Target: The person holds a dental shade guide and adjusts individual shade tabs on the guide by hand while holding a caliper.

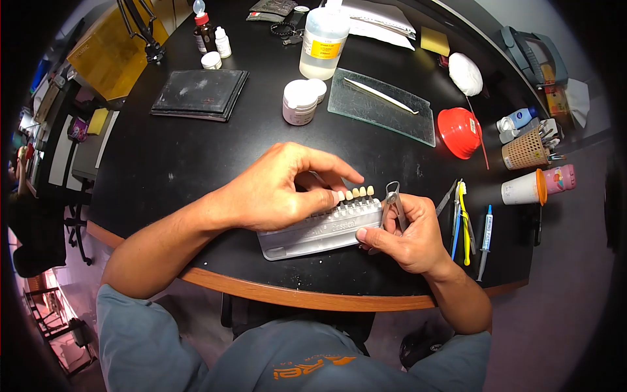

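Observation:
A grey tooth shade guide (307, 240) lies at the table's front edge, with a row of tooth-coloured tabs (356, 193) standing along its top. My left hand (281, 186) reaches over it from the left. Its thumb and a finger close around a tab at mid-row, while the index finger stretches above the others; part of the grip is hidden. In my right hand (415, 238) a small metal caliper (392, 201) stands upright between the fingers. The right thumb presses on the guide's right end.
Right of my hands lie a yellow-handled tool (464, 222) and a labelled syringe (486, 238). Farther back are a glass slab (366, 114) with a white instrument (382, 96), a red bowl (458, 132), a lidded jar (300, 108), a large bottle (324, 39) and a black case (199, 95).

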Tool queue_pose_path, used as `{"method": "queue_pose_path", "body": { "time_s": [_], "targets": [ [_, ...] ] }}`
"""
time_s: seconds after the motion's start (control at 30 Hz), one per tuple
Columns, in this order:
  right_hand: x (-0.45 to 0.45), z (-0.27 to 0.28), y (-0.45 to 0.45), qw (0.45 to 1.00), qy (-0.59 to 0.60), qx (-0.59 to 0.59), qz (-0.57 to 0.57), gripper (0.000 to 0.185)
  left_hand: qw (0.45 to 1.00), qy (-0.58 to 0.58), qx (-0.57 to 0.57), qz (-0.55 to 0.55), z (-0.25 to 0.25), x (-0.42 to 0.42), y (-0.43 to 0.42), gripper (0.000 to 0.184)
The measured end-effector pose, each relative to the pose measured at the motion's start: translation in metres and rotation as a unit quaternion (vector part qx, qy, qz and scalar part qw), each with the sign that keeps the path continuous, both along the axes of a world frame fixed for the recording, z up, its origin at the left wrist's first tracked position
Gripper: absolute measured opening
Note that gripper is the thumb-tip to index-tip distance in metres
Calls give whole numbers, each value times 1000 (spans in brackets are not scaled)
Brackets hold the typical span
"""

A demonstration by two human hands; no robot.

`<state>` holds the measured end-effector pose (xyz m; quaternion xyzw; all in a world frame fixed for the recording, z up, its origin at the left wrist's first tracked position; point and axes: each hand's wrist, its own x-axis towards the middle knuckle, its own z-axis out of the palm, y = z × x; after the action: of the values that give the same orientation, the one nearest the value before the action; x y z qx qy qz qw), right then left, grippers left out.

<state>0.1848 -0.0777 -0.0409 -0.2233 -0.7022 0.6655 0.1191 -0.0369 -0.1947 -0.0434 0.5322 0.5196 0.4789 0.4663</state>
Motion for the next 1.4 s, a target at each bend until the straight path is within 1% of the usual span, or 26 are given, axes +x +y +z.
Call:
{"method": "queue_pose_path", "body": {
  "time_s": [0.1, 0.33, 0.5, 0.6, 0.7, 0.8, 1.1, 1.3, 1.4],
  "targets": [
    [-1, 1, 0, 1000, -2, -4, 1, 44, 999, 37, 6, -16, 1, -1, -1, 37],
    [1, -2, 1, 1000, -12, 9, 2, 39, 995, 91, 22, -27, 0, -2, -1, 39],
    [2, -3, 0, 1000, -10, 11, -1, 36, 994, 96, 36, -37, -1, -2, -1, 40],
    [3, -4, 1, 999, -18, 26, 7, 36, 996, 77, 39, -36, -3, -1, -1, 40],
    [2, -4, 0, 1000, -14, 27, 7, 36, 995, 82, 50, -36, -3, 0, -1, 39],
    [1, -1, -2, 1000, -14, 4, 2, 36, 994, 89, 54, -36, -3, 1, -2, 39],
    [0, -1, -2, 1000, -10, 17, 5, 25, 994, 82, 57, -38, -5, 1, -2, 38],
    [4, -9, 2, 998, -10, 53, 24, 30, 992, 95, 61, -49, -3, -1, -1, 38],
    [1, -3, 0, 999, -13, 47, 8, 33, 991, 93, 85, -34, -3, -1, -1, 40]
  ]
}}
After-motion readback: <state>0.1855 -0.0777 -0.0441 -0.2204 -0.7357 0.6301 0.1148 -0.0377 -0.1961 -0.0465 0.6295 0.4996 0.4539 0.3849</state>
